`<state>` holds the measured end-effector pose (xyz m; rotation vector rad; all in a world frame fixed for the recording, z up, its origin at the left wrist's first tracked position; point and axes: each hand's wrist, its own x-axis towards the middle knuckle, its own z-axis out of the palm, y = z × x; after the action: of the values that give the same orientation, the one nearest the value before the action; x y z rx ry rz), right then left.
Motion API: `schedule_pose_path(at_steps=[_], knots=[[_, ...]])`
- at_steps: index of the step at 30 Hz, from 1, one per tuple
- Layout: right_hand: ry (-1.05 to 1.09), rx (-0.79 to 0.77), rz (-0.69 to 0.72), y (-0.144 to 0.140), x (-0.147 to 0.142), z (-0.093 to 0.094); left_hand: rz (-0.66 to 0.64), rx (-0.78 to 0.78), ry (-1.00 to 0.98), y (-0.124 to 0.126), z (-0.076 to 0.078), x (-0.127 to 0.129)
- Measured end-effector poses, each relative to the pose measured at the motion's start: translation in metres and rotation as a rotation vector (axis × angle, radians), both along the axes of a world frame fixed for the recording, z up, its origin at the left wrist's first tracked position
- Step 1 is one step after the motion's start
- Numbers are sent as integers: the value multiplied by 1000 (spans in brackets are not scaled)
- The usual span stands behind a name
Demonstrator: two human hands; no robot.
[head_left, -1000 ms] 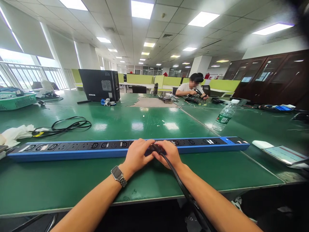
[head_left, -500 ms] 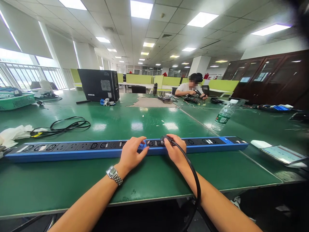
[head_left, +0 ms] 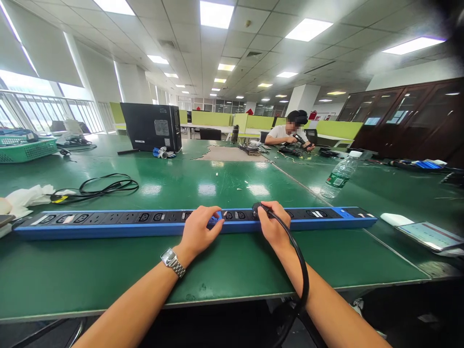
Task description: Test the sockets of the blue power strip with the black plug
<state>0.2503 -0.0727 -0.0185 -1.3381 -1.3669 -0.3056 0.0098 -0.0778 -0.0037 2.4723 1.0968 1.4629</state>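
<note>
Right hand [head_left: 273,227] shifted rightward gripping plug [head_left: 259,210]; left hand [head_left: 199,231] flat on left-right power strip [head_left: 108,223].

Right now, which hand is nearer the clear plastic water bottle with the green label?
Right. The right hand grips the black plug nearer the water bottle; the left hand rests farther left.
</note>
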Motion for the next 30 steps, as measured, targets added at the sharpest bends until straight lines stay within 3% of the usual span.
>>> schedule_pose_path(at_steps=[17,30], knots=[[-96,42,101,-2,-1,0,-9,13,6,2,-2,1],[-216,-1,57,-5,-9,4,-13,4,11,1,0,1]])
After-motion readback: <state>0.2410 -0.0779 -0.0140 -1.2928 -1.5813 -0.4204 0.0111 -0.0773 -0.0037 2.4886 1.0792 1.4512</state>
